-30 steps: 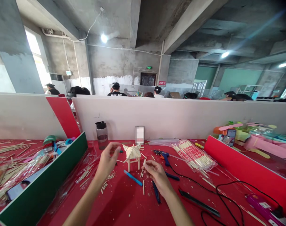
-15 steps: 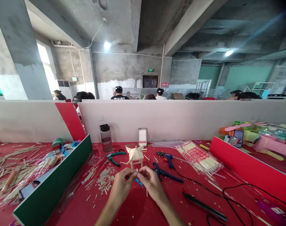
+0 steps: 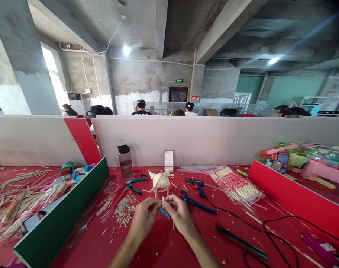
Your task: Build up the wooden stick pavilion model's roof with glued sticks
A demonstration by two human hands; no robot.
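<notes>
A small pale piece [image 3: 163, 200], probably a bit of wooden stick, stands up between the fingertips of both hands. My right hand [image 3: 180, 213] pinches it between thumb and finger. Close against it, the thumb and fingers of my left hand [image 3: 145, 215] are pressed together; what is in them is hidden. Just behind the hands sits a little pavilion of thin sticks [image 3: 160, 181], with a peaked roof on posts. A blue object [image 3: 165, 213] lies partly covered beneath my fingers. Right of my hands is a blue-handled cutter [image 3: 199, 204].
Green-handled pliers [image 3: 136, 185], a bottle [image 3: 125, 162] and stick scraps [image 3: 125, 213] lie left. A glue gun [image 3: 196, 186], bundled sticks [image 3: 238, 186], a black tool [image 3: 242, 242] and a cable [image 3: 236, 216] lie right. Green [image 3: 63, 208] and red [image 3: 297, 201] boards flank the table.
The small pale piece now shows more clearly, upright between my fingertips. Both hands stay nearly in place, with the fingers slightly shifted. The view has tilted down a little.
</notes>
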